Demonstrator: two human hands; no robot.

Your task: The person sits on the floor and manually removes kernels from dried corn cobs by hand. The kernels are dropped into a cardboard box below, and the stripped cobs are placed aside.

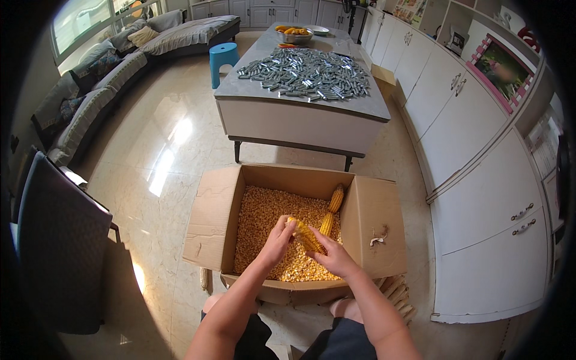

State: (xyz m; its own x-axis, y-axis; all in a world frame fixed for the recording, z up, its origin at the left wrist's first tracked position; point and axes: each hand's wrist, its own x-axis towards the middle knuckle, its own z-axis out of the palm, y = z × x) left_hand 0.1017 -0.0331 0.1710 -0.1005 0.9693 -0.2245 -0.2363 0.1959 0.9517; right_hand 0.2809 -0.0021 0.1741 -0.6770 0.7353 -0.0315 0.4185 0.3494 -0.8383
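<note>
Here, both hands closed around one yellow corn cob (306, 235), held slantwise just above the loose kernels (261, 222) in the open cardboard box (210, 222). Left hand (277, 241) wrapped on the cob's upper end, thumb pressed against it, fingers curled under. Right hand (336, 257) gripping the lower end, fingers folded over the rows of grain. Forearms entering from the lower edge, knees in dark shorts (342, 342) just below the box's near wall. Inside the box, a thick yellow bed of shelled kernels covering the floor, with two more whole cobs (336, 198) leaning against the right wall, one above the other. All four flaps folded outward; a small pale scrap (378, 238) lying on the right flap. Beside the box's lower right corner, a few stripped pale cobs (399, 294) on the glossy tile floor (162, 156). Beyond the box, a low grey-topped table (312, 111) heaped with small silvery pieces (306, 73), a bowl of orange fruit (294, 33) at its far end, a blue stool (223, 57) near it. White cabinets (480, 198) along the right, a grey sofa (96, 90) on the left, a dark chair back (60, 252) close at the near left.
</note>
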